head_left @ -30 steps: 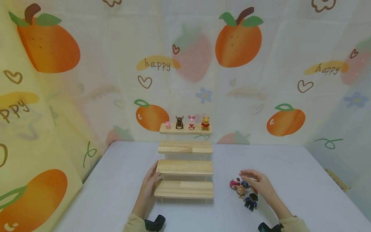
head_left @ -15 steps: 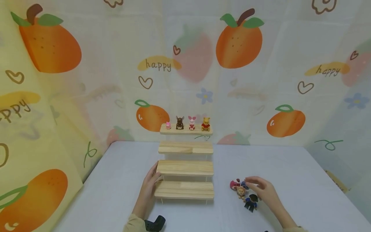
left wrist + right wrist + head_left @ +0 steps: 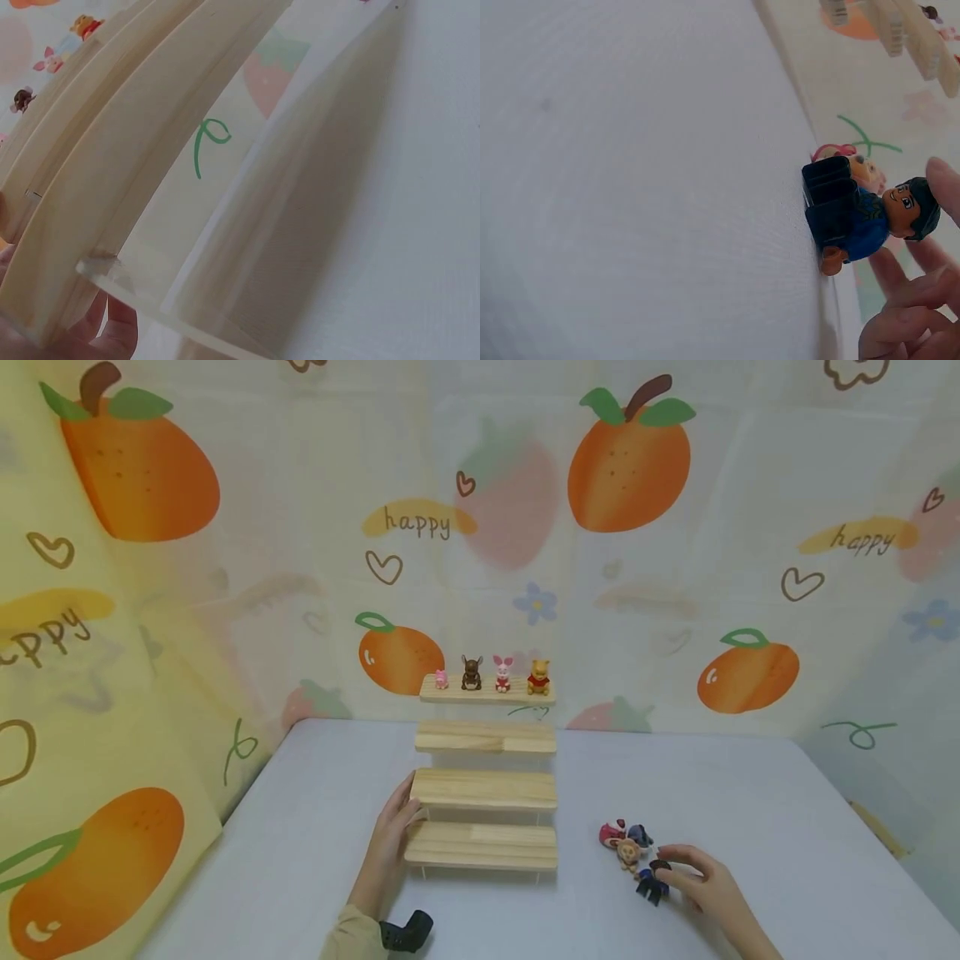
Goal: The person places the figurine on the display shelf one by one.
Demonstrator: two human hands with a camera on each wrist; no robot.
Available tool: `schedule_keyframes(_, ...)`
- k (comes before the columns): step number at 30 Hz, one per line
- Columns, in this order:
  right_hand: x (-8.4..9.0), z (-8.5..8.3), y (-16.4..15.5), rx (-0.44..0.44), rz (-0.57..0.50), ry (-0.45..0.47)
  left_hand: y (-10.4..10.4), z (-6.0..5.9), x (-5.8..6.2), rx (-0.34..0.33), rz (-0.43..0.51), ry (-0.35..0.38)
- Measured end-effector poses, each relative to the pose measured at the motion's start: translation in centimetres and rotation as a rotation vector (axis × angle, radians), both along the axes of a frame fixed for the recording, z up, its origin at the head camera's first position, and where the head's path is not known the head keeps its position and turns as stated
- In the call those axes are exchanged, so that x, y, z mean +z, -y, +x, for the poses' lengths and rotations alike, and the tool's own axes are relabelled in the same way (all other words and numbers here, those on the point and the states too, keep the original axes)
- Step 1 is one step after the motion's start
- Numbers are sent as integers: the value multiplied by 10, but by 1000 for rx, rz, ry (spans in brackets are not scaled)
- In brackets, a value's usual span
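Note:
A tiered wooden display shelf (image 3: 483, 787) stands mid-table on clear supports. My left hand (image 3: 386, 847) grips its left side at the third board from the top; in the left wrist view, fingertips (image 3: 116, 330) curl under a board (image 3: 112, 142). At the right, my right hand (image 3: 708, 885) pinches the dark-capped head of a toy figure (image 3: 652, 885) in blue top and black trousers. The right wrist view shows this toy figure (image 3: 855, 206) low at the table, thumb and fingers on either side of its head.
Beside the held figure lie a pinkish-red toy (image 3: 611, 833), a blue-grey toy (image 3: 639, 835) and a tan toy (image 3: 628, 853), close together. On the top board stand several small figures, including a yellow bear (image 3: 538, 678). A fruit-printed cloth (image 3: 660, 568) hangs behind the table (image 3: 720, 785).
My right hand has come down and nearer to me, from above the toy pile to the blue-topped figure's head. The left hand keeps its hold on the shelf. The head view shifts slightly.

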State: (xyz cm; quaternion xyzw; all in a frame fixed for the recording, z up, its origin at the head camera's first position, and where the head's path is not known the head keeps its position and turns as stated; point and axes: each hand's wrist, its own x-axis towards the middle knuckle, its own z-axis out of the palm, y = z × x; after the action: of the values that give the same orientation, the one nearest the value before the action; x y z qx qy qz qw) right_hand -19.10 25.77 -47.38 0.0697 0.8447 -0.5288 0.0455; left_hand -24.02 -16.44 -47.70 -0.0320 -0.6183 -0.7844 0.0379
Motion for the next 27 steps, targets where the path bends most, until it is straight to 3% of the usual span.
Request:
schedule_keyframes(5, -6, 2, -4, 40, 80, 46, -1, 1, -1, 3, -1, -8)
schedule_keyframes(9, -9, 3, -5, 85, 22, 83, 0, 1, -1, -10, 11, -27)
schedule_keyframes(16, -8, 5, -3, 40, 9, 96, 0, 1, -1, -16, 9, -38)
schedule_keyframes(22, -9, 5, -3, 68, -6, 75, 0, 1, -1, -14, 9, -31)
schedule_keyframes(27, -9, 4, -2, 1, -23, 57, -1, 1, 0, -24, 33, -18)
